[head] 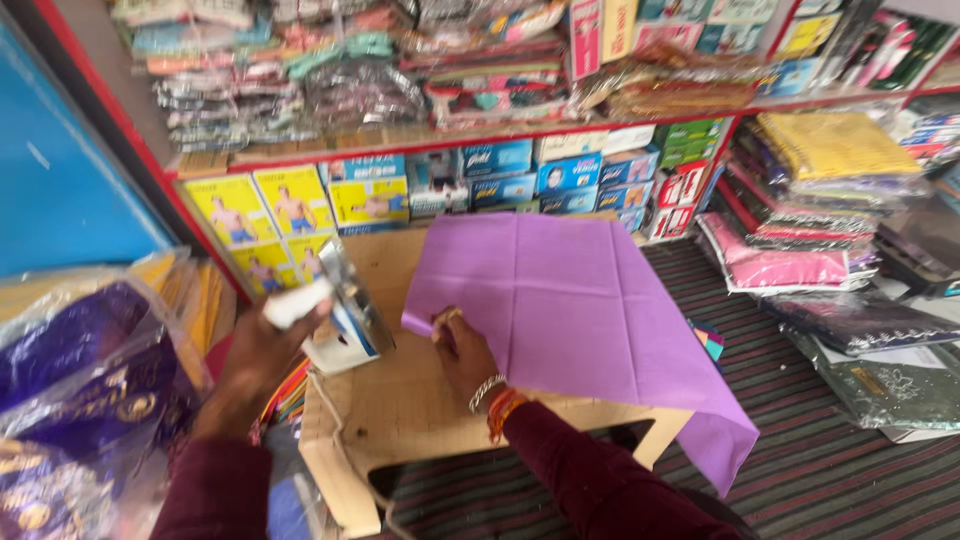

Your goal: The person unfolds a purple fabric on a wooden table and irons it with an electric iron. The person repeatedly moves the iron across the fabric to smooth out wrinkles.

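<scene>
A purple cloth [570, 300] lies spread over a low beige table [400, 410], its right end hanging off the edge. My right hand [462, 350] presses on the cloth's near left corner, fingers pinching the edge. My left hand [262, 350] grips the white handle of an electric iron [335, 310], held tilted up off the table just left of the cloth. The iron's cord [330, 400] trails down across the tabletop.
Red shelves behind hold boxed garments [370, 195] and stacks of folded fabric [810, 170]. Bagged cloth [80, 380] piles up at the left. Wrapped packages [880, 360] lie on the striped floor mat [830, 470] at the right.
</scene>
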